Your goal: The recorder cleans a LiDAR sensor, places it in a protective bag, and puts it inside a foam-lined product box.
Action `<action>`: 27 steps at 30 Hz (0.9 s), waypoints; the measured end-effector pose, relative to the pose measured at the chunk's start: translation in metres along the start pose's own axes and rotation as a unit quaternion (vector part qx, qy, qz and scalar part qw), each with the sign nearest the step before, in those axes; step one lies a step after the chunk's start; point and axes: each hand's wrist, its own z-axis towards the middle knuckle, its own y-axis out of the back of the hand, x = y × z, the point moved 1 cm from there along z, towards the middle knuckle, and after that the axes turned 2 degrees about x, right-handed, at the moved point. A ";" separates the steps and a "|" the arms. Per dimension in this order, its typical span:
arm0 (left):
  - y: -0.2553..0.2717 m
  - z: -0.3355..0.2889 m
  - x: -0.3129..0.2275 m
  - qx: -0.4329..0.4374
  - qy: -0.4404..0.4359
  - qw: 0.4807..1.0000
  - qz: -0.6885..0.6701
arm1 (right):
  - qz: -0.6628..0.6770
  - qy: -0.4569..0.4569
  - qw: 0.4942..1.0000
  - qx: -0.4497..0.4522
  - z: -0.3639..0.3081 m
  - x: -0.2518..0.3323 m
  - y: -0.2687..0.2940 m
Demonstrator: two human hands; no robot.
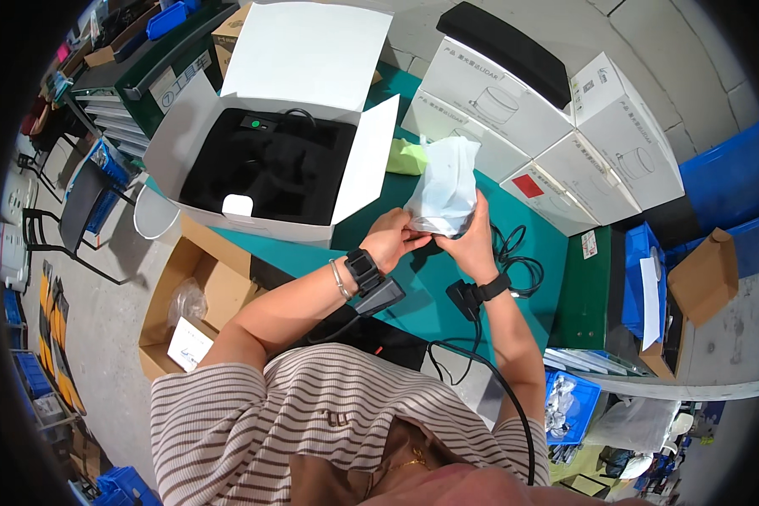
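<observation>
Above the green tabletop (379, 291), both my hands grip a crumpled, pale white plastic bag (449, 181) by its lower end. My left hand (388, 240) has its fingers closed at the bag's lower left corner. On the other side my right hand (471, 246) wraps round the lower right edge. What the bag contains cannot be made out. Just behind it lies a light green cloth or bag (406, 158). To the left stands an open white carton (266, 226), its black foam insert (304, 181) holding a dark item and a coiled cable.
Stacked white boxes (557, 181) stand at the back right, a black foam piece (506, 51) on top. A black cable (523, 261) coils right of my hands. An open brown cardboard box (215, 244) sits at lower left; blue bins (643, 278) are at right.
</observation>
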 end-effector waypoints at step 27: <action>-0.020 0.036 0.026 0.042 0.237 0.939 0.244 | 0.001 0.050 0.981 0.188 0.032 0.006 0.029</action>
